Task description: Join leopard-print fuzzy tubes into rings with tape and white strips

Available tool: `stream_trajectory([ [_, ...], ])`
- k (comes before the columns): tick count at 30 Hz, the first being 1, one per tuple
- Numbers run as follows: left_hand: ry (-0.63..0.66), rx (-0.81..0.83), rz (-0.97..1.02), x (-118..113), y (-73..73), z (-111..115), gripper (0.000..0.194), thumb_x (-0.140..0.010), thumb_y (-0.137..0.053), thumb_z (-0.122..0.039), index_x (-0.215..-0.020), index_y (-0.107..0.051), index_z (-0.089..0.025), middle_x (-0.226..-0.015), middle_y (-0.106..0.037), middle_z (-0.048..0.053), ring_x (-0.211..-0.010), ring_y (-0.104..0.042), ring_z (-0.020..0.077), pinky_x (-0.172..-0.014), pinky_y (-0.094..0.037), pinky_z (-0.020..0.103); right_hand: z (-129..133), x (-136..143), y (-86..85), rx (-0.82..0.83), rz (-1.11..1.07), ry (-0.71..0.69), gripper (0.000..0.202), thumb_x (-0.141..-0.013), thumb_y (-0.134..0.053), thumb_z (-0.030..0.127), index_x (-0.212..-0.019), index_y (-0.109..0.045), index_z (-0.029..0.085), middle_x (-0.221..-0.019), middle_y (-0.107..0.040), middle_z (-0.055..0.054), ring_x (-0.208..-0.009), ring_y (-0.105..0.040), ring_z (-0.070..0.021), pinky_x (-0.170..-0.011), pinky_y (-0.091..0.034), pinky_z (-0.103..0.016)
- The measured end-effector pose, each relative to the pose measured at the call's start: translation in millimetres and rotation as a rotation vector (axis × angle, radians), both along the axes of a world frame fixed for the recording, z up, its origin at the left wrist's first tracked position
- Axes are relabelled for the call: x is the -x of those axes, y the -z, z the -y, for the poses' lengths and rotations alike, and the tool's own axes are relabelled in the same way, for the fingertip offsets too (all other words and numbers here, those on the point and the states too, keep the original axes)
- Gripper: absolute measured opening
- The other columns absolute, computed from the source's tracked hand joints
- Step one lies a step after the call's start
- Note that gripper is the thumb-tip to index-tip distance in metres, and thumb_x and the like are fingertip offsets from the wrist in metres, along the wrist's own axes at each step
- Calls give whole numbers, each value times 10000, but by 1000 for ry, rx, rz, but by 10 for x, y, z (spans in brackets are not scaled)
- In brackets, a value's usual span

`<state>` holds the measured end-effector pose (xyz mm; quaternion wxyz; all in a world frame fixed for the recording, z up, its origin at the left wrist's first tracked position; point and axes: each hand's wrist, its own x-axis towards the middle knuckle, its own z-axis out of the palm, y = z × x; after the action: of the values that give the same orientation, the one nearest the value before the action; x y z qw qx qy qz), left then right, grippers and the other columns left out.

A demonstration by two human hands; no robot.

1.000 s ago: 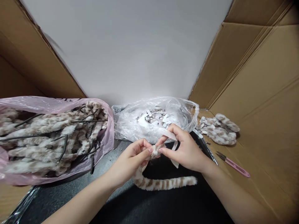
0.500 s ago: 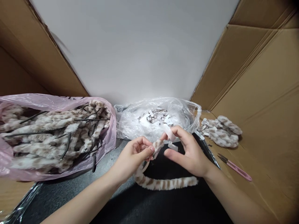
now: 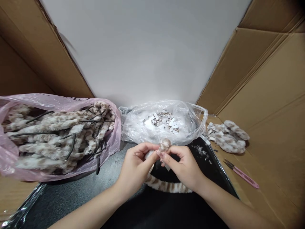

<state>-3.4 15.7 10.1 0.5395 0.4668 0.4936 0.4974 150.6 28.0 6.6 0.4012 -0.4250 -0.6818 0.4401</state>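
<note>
Above the black work surface (image 3: 133,210), the fluffy end of a white-and-brown plush strip (image 3: 165,144) sticks up between both hands. My left hand (image 3: 137,165) pinches it between thumb and fingers. Closed on the same end from the other side, my right hand (image 3: 186,167) touches the left fingertips. A pale scrap (image 3: 168,167) shows below the fingers, partly hidden. The strip's long spotted part (image 3: 168,186) curves across the surface underneath my hands.
On the left, a pink plastic bag (image 3: 116,127) holds furry strips and dark cords. Behind my hands, a clear bag (image 3: 133,127) contains white paper scraps. At right lie furry pieces (image 3: 230,136) and pink-handled snips (image 3: 245,177) on cardboard. Cardboard walls (image 3: 267,60) flank the space.
My right hand, fingers spread with a pale band on them before, has come left and closed on the plush end. Loose white bits now show on the black surface. The view shifted slightly.
</note>
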Motion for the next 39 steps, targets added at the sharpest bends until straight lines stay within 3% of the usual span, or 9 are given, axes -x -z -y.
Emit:
stream_trajectory([
  [7,4,-24,-18,-11,32,35,166,-739,-722,-309,-806,-724,-158,-771,-733,36,-784,-676,195,-726,-547,259,-1,13,-4,7,1,25,335,-834,-618,318,-549,-585,147,-535,-557,2,-562,-511,-130,-565,-402,-248],
  [13,39,-34,-19,17,-3,50,178,-770,-705,-292,-873,-752,-155,-829,-760,48,-847,-701,201,-768,-559,249,-6,-8,12,-40,8,47,315,-850,-592,304,-586,-631,136,-577,-610,-16,-598,-561,-147,-589,-414,-254],
  [19,21,-15,38,13,11,21,170,-707,-773,-266,-840,-762,-162,-837,-769,42,-825,-699,173,-744,-549,203,-23,-6,28,-98,85,64,334,-856,-578,289,-558,-616,141,-540,-579,-5,-560,-537,-135,-564,-391,-250],
  [24,10,28,95,13,56,-22,151,-727,-763,-292,-776,-753,-150,-752,-747,34,-750,-677,142,-694,-533,181,-50,-26,-14,-34,139,-23,277,-863,-570,266,-630,-653,143,-599,-609,-12,-666,-604,-168,-644,-441,-262],
  [27,-12,-1,46,8,58,-17,127,-726,-758,-273,-760,-748,-151,-741,-739,29,-743,-670,138,-680,-524,174,-102,-112,-80,8,225,-105,152,-834,-608,228,-743,-704,155,-758,-687,-24,-770,-636,-183,-716,-462,-271],
  [30,-4,-69,-55,20,36,11,121,-765,-718,-265,-791,-746,-151,-722,-731,28,-709,-666,137,-635,-514,173,-188,-257,-159,43,326,-192,131,-828,-602,193,-794,-727,178,-843,-724,-23,-821,-654,-193,-768,-473,-286],
  [35,102,-367,-412,63,36,70,108,-845,-626,-195,-850,-730,-166,-723,-723,22,-558,-605,102,-494,-431,167,-289,-459,-289,-89,201,5,177,-849,-594,223,-984,-703,187,-1038,-713,-49,-1022,-635,-217,-928,-452,-330],
  [37,208,-516,-503,62,57,91,133,-856,-593,-119,-892,-708,-175,-789,-729,16,-613,-626,93,-556,-457,162,-294,-463,-306,-122,68,-113,198,-888,-554,239,-1029,-683,186,-1075,-695,-49,-1061,-616,-200,-960,-436,-320],
  [39,304,-616,-530,54,81,110,183,-856,-567,-57,-927,-679,-183,-844,-726,9,-711,-655,92,-659,-486,157,-301,-432,-279,-22,28,-320,215,-933,-496,264,-995,-681,174,-987,-696,-46,-974,-632,-180,-887,-465,-293],
])
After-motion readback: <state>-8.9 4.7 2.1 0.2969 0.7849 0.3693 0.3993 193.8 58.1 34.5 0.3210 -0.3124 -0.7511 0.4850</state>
